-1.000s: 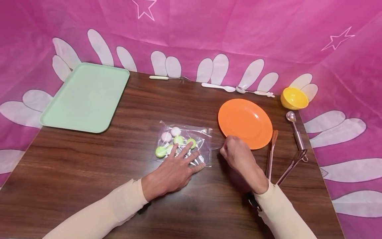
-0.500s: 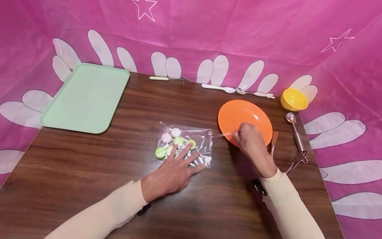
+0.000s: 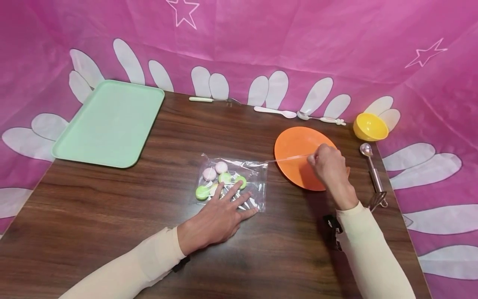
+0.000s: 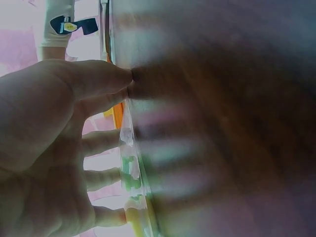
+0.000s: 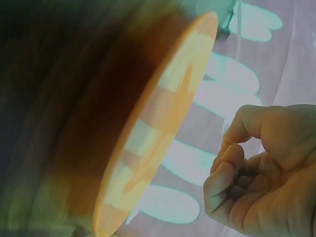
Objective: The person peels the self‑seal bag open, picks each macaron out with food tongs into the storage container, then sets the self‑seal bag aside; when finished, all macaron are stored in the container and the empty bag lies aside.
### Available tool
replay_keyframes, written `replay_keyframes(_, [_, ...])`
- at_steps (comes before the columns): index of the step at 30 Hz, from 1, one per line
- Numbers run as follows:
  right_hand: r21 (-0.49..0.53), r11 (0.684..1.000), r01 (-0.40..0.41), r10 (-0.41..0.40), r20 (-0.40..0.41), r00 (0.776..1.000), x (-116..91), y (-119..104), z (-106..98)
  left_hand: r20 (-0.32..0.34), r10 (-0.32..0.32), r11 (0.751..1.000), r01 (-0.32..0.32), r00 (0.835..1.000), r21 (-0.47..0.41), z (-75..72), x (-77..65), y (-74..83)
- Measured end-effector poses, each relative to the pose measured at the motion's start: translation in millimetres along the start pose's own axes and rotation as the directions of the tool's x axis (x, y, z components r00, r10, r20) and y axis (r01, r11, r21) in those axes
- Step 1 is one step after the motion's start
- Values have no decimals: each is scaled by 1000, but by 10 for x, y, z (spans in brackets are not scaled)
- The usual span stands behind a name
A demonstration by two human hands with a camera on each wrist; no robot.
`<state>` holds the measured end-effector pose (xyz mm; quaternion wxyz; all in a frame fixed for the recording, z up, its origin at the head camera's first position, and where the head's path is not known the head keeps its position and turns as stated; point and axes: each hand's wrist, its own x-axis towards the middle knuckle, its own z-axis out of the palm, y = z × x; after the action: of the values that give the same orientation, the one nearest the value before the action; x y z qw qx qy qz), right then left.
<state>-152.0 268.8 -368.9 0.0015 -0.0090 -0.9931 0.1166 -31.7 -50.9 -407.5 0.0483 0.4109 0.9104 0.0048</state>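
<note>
A clear plastic bag (image 3: 259,177) lies flat on the brown table. Inside are several round pink and green pieces (image 3: 202,192) that look like macarons. My left hand (image 3: 218,221) rests on the bag's near part with fingers spread and straight, covering some of the contents. From the bag's upper right corner a thin clear plastic strip (image 3: 287,158) runs taut to the right. My right hand (image 3: 330,171) pinches its far end, thumb against curled fingers, in the air above the orange plate (image 3: 293,143). In the right wrist view the right hand (image 5: 271,170) is apart from the plate.
A mint green tray (image 3: 108,122) stands at the back left. Along the back edge lie a fork (image 3: 201,99), a white spoon (image 3: 274,111) and another spoon (image 3: 325,119). At right are a yellow bowl (image 3: 371,127), a scoop (image 3: 373,168) and partly hidden tongs (image 3: 377,200).
My right hand has moved right and away from me, from the plate's near edge to above the plate, drawing the strip out longer. The left hand has stayed on the bag.
</note>
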Motion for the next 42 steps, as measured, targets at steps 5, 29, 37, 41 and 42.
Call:
replay_keyframes(5, [13, 999, -48, 48, -45, 998, -18, 121, -66, 6, 2, 1000, -2, 1000, -18, 1, -1, 17])
replay_keyframes(29, [230, 964, 132, -203, 317, 926, -1182, -34, 119, 56, -18, 998, 22, 998, -67, -16, 3, -3])
replay_keyframes(37, [285, 947, 148, -270, 459, 846, -1463, 89, 169, 1, -10, 998, 10, 1000, -60, -13, 17, 3])
replay_keyframes(41, [320, 934, 159, -307, 487, 818, -1546, 138, 177, -53, -1, 999, -1, 999, -37, -3, 1, 2])
replay_keyframes(42, [325, 932, 162, -312, 484, 817, -1560, 146, 180, -64, 1, 999, -3, 998, -33, -1, -4, 1])
